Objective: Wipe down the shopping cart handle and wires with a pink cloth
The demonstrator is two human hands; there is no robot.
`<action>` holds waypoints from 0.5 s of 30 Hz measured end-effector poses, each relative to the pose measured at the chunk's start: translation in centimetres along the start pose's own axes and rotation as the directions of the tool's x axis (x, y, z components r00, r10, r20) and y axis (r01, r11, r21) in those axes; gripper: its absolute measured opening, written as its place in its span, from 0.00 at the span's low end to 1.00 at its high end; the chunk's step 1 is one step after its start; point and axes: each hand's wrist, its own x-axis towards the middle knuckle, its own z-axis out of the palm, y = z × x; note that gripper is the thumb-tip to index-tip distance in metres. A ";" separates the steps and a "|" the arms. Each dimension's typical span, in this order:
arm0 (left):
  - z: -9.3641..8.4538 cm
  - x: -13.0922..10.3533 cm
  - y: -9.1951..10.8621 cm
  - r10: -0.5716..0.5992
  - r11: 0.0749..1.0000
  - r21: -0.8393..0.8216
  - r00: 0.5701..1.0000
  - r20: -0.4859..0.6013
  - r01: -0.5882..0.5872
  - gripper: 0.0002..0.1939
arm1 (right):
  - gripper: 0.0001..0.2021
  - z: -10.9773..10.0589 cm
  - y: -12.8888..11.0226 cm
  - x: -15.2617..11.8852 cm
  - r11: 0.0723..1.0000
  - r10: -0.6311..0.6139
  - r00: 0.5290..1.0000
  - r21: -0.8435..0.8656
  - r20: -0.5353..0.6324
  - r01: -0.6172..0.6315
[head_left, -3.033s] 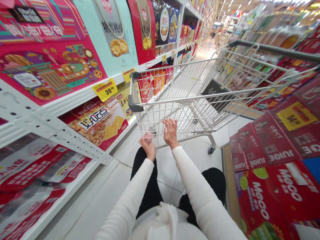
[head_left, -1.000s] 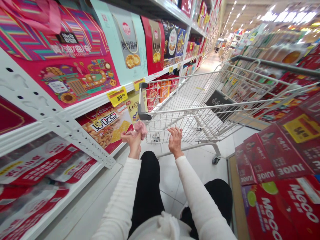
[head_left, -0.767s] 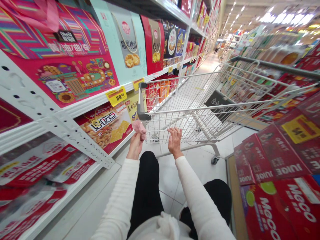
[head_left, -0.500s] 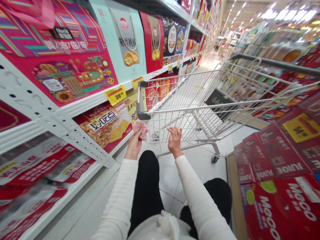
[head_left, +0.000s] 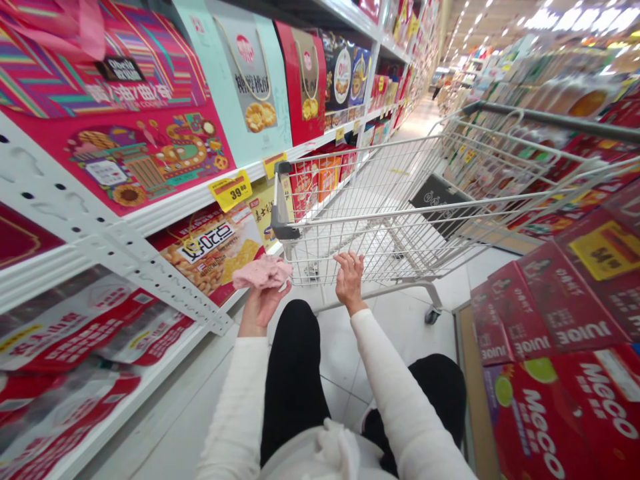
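Note:
A crumpled pink cloth (head_left: 263,271) lies across the fingers of my left hand (head_left: 260,307), which grips it from below. The cloth is just left of the near corner of a wire shopping cart (head_left: 380,217) and in front of a boxed snack (head_left: 215,250) on the shelf. My right hand (head_left: 349,277) is at the lower wires of the cart's near side, its fingers curled on them. The cart is on its side-facing course across the aisle, with its grey corner piece (head_left: 285,230) above the cloth.
White shelving (head_left: 115,257) with gift boxes and bagged goods runs along the left. Stacked red drink cartons (head_left: 545,413) stand close on the right. A cart wheel (head_left: 432,315) rests on the tiled floor. A distant person (head_left: 438,87) is up the aisle.
My left hand has moved left and slightly down, away from the cart's corner. The pink cloth is now more spread out over its fingers. My right hand stays at the cart's wires.

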 end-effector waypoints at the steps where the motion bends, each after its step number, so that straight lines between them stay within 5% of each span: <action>1: 0.0 -0.4 0.0 -0.004 1.000 -0.005 0.999 0.042 0.004 0.31 | 0.23 0.0 0.0 0.0 1.000 0.010 1.000 -0.002 0.006 -0.010; 5: -0.1 -1.4 0.1 0.007 1.000 -0.011 0.992 0.124 -0.006 0.35 | 0.23 -0.2 -0.1 0.0 1.000 0.028 0.999 -0.008 0.024 -0.028; 9: -0.3 -1.5 0.2 0.060 0.995 -0.089 0.994 0.091 -0.052 0.33 | 0.23 -0.4 -0.1 -0.1 1.000 0.010 1.000 -0.003 0.021 -0.010; 12: -0.7 -1.2 0.3 0.078 0.987 -0.136 0.995 -0.063 -0.086 0.26 | 0.23 -0.3 0.0 -0.2 1.000 0.011 0.999 -0.011 0.030 -0.011; 15: -1.2 -0.6 0.4 0.034 0.993 -0.099 0.951 -0.309 -0.068 0.17 | 0.23 -0.3 0.0 -0.2 1.000 0.009 1.000 -0.007 0.017 -0.009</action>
